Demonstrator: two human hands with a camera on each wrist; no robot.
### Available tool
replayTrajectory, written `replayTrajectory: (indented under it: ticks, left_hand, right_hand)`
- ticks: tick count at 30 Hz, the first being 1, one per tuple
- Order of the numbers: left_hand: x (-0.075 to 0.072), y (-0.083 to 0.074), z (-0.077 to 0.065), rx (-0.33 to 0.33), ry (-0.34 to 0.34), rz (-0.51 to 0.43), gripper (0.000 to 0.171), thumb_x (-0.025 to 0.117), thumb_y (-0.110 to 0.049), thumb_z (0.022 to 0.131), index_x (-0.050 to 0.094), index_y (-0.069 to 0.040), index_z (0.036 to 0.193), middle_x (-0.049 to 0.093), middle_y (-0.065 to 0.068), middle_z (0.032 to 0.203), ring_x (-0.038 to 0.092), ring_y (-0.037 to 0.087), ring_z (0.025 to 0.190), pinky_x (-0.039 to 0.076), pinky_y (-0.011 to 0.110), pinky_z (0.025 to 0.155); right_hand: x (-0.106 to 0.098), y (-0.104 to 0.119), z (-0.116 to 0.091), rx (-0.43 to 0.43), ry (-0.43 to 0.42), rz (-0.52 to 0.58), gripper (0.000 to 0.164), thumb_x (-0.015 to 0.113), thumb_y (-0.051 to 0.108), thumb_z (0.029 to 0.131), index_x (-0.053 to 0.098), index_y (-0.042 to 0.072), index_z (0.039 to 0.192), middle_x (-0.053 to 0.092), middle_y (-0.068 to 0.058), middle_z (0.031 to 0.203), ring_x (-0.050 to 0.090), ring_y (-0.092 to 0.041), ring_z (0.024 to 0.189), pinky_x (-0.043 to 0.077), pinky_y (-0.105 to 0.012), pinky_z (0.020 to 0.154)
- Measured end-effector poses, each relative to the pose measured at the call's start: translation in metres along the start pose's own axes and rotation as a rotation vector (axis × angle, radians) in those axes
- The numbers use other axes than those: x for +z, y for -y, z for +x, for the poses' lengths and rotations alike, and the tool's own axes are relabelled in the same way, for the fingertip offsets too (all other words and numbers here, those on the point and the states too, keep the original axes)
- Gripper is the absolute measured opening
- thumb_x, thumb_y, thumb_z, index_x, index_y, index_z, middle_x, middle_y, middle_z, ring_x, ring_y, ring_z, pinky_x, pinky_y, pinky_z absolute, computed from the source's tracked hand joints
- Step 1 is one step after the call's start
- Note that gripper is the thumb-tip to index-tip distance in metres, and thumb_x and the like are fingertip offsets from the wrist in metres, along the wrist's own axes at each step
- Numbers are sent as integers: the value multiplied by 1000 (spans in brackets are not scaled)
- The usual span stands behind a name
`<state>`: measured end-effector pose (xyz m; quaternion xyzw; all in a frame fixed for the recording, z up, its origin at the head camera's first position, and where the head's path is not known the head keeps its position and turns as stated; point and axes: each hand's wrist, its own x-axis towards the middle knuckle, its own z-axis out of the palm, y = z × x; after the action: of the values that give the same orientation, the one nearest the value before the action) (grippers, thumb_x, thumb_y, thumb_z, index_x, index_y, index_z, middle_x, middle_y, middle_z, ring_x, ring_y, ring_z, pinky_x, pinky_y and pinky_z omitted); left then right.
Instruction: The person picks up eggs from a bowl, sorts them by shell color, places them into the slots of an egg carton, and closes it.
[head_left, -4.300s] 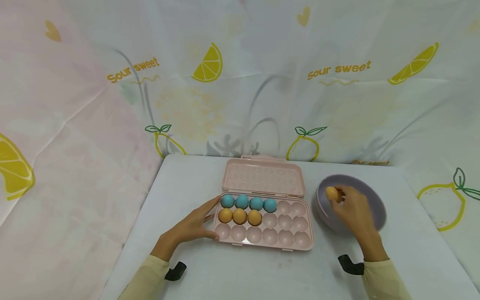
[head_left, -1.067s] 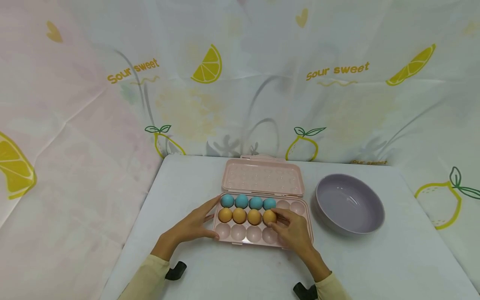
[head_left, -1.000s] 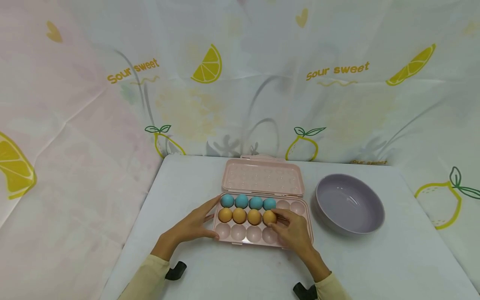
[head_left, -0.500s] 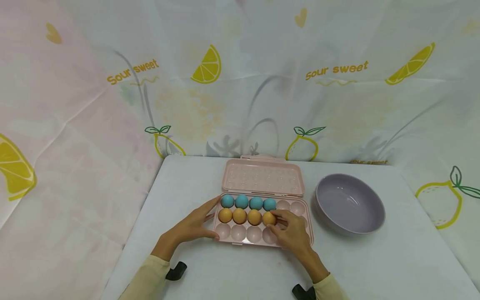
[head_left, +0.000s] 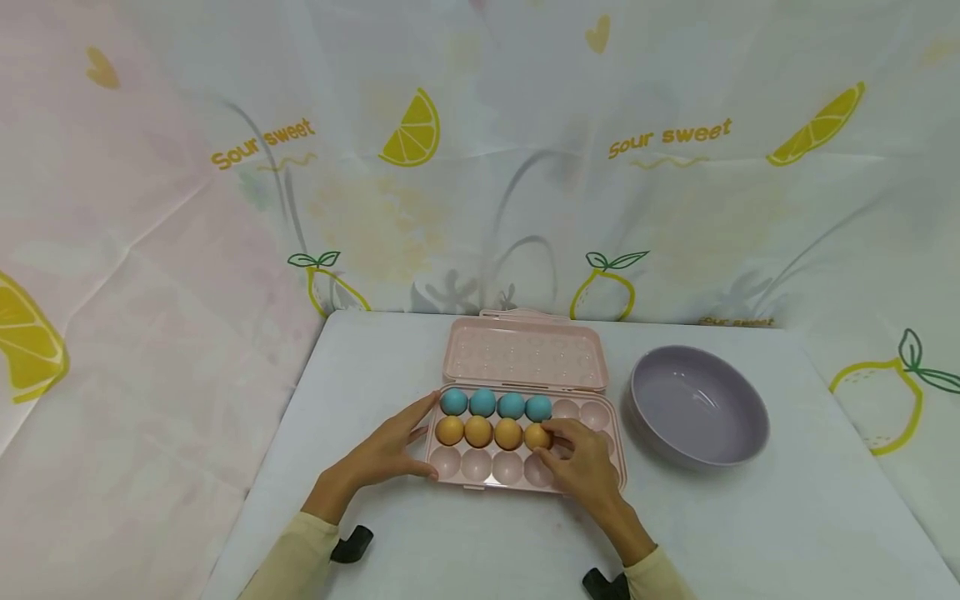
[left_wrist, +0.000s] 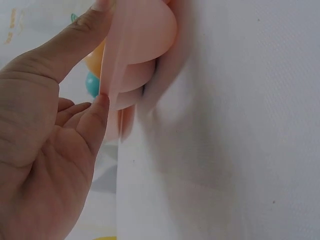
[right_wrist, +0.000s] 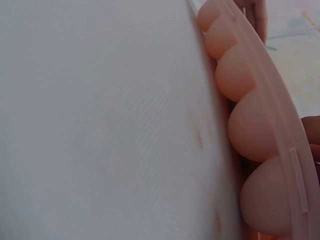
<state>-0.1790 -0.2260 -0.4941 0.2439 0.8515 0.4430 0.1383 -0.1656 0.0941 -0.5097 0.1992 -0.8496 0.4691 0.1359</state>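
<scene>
A pink plastic egg tray (head_left: 476,462) lies on the table with its lid folded back. Four teal balls sit along the back row, the leftmost teal ball (head_left: 453,402) near the corner. Yellow balls fill the left part of the middle row. My right hand (head_left: 588,467) pinches the rightmost yellow ball (head_left: 534,437) between thumb and fingers, in the fourth cup. At the tray's left end, my left hand (head_left: 382,450) holds the edge, thumb at the front corner and index finger at the back. In the left wrist view its thumb and fingertips (left_wrist: 101,102) meet the tray's rim.
A purple-grey bowl (head_left: 697,408) stands on the white table (head_left: 480,550) to the right of the tray. The tray's lid (head_left: 527,354) lies behind it, close to a lemon-printed cloth (head_left: 480,208). Each wrist has a black strap piece (head_left: 352,543).
My right hand has carried the yellow ball leftward from the bowl to the middle row's fourth cup. Over the last second it has barely moved. The left hand stays at the tray.
</scene>
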Motion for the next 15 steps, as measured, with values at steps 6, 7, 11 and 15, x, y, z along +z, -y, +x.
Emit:
replayTrajectory:
  ticks: [6, 7, 11, 15]
  left_hand:
    - [0, -1, 1, 27, -17, 17, 115, 81, -31, 53, 8, -17, 141, 11, -4, 145, 14, 9, 130, 36, 26, 95]
    - [0, -1, 1, 29, -18, 17, 116, 81, -31, 53, 8, -17, 141, 11, -3, 145, 14, 10, 130, 36, 26, 95]
    - [-1, -2, 1, 36, -18, 17, 116, 81, -31, 53, 8, -16, 141, 13, -2, 145, 16, 11, 130, 35, 25, 95]
    - [-2, -1, 1, 36, -12, 17, 116, 81, -32, 53, 7, -16, 141, 13, -2, 145, 16, 10, 130, 35, 24, 95]
  right_hand:
    - [-1, 3, 0, 0, 3, -5, 37, 75, 9, 67, 62, 5, 101, 59, -4, 98, 59, -17, 87, 51, -21, 73]
    - [-1, 3, 0, 3, 4, -4, 37, 75, 9, 67, 62, 5, 101, 59, -3, 98, 59, -16, 88, 51, -21, 73]
    - [-1, 4, 0, 8, 5, 3, 37, 74, 9, 67, 62, 5, 102, 59, -3, 99, 59, -16, 88, 51, -21, 74]
    - [0, 5, 1, 6, 4, -10, 37, 75, 9, 67, 61, 5, 102, 59, -3, 98, 59, -15, 88, 51, -21, 74]
